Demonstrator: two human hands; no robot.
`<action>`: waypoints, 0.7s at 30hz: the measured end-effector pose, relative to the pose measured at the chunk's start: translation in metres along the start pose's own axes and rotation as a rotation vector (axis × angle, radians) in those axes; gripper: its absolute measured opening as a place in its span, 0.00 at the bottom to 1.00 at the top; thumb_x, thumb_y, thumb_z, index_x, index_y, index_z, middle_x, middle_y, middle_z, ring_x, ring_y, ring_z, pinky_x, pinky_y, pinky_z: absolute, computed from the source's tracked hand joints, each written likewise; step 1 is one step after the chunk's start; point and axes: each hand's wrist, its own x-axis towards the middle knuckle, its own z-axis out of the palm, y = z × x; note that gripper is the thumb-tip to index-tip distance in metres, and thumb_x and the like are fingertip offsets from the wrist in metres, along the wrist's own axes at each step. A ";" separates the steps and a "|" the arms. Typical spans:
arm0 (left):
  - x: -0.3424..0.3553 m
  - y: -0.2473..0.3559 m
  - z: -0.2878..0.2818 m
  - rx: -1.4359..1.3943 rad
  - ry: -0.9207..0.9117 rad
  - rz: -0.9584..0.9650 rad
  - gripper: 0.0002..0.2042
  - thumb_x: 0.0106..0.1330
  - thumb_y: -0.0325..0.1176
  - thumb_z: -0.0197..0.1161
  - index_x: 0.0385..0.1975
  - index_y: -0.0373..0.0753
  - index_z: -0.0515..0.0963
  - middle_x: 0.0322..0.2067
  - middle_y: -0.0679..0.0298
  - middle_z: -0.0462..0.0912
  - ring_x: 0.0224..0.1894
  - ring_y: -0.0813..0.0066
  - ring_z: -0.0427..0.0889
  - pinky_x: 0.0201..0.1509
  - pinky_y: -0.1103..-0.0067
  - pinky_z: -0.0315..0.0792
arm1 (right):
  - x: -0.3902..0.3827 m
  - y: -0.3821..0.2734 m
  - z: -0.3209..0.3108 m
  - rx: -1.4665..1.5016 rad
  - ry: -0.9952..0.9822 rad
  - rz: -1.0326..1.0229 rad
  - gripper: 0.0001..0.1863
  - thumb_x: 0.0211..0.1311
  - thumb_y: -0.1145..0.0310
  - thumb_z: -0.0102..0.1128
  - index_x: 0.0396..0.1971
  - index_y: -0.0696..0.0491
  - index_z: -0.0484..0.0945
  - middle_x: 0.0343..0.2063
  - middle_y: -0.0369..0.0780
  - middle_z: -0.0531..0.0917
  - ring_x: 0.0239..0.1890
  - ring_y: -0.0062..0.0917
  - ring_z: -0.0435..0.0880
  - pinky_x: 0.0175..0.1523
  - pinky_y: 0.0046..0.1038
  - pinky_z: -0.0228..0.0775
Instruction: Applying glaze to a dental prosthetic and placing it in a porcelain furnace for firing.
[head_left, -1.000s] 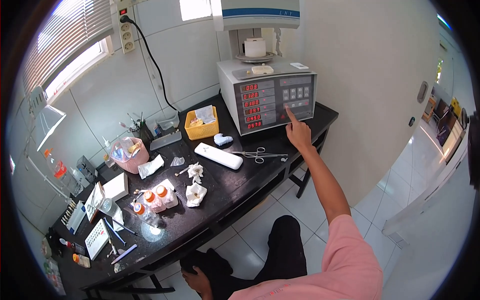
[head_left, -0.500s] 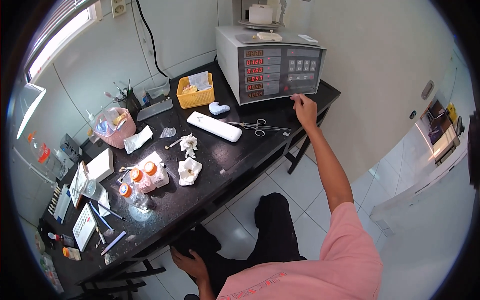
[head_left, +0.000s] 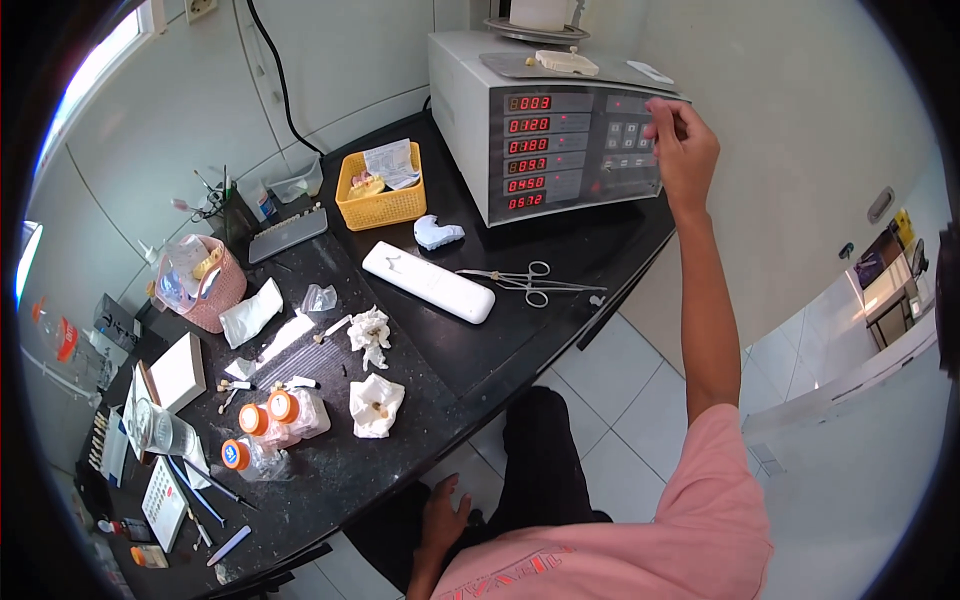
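My right hand (head_left: 688, 150) is raised at the right side of the front panel of a grey box-shaped control unit (head_left: 460, 130), beside its square keys (head_left: 628, 135). Its fingers are loosely bent and apart, holding nothing; I cannot tell whether a fingertip touches the panel. Red number displays (head_left: 530, 145) glow in a column on the panel's left half. My left hand (head_left: 445, 515) hangs low by my dark-trousered legs, below the table's front edge, with fingers apart and nothing in it.
On the black table (head_left: 440, 370) lie a long white case (head_left: 428, 282), scissor-handled forceps (head_left: 530, 283), and crumpled tissues (head_left: 376, 406). A yellow basket (head_left: 382, 208) stands behind. Orange-lidded jars (head_left: 312, 412), brushes and a pink basket (head_left: 215, 300) crowd the left. A pale tray piece (head_left: 566, 63) sits atop the unit.
My right hand has risen from the unit's lower front edge to beside the keys, its fingers loosening. The view has shifted; all the displays now show lit digits. My left hand has moved right.
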 end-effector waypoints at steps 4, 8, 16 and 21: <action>0.006 0.009 -0.017 0.044 -0.122 -0.039 0.25 0.63 0.37 0.65 0.58 0.34 0.70 0.51 0.49 0.79 0.50 0.53 0.80 0.54 0.67 0.73 | 0.024 -0.011 0.002 -0.054 -0.046 -0.017 0.11 0.65 0.63 0.61 0.34 0.56 0.83 0.21 0.33 0.82 0.20 0.13 0.74 0.27 0.18 0.66; 0.011 0.024 -0.031 -0.036 -0.126 -0.094 0.25 0.65 0.39 0.63 0.59 0.34 0.69 0.54 0.47 0.77 0.53 0.52 0.79 0.56 0.66 0.73 | 0.054 -0.022 0.008 -0.193 -0.170 -0.071 0.14 0.67 0.60 0.59 0.35 0.57 0.84 0.22 0.32 0.82 0.20 0.13 0.72 0.27 0.19 0.65; 0.021 0.044 -0.029 -0.102 -0.122 -0.065 0.25 0.66 0.40 0.63 0.60 0.34 0.69 0.54 0.48 0.77 0.53 0.53 0.79 0.57 0.66 0.72 | 0.096 -0.020 0.034 -0.411 -0.346 -0.383 0.14 0.64 0.59 0.60 0.39 0.53 0.84 0.25 0.35 0.83 0.24 0.18 0.76 0.33 0.22 0.70; 0.012 0.047 -0.025 -0.102 -0.152 -0.071 0.26 0.65 0.39 0.63 0.60 0.34 0.69 0.54 0.49 0.78 0.53 0.54 0.79 0.56 0.67 0.73 | 0.112 -0.022 0.043 -0.516 -0.473 -0.413 0.11 0.61 0.61 0.60 0.36 0.50 0.85 0.31 0.39 0.87 0.34 0.31 0.85 0.42 0.31 0.75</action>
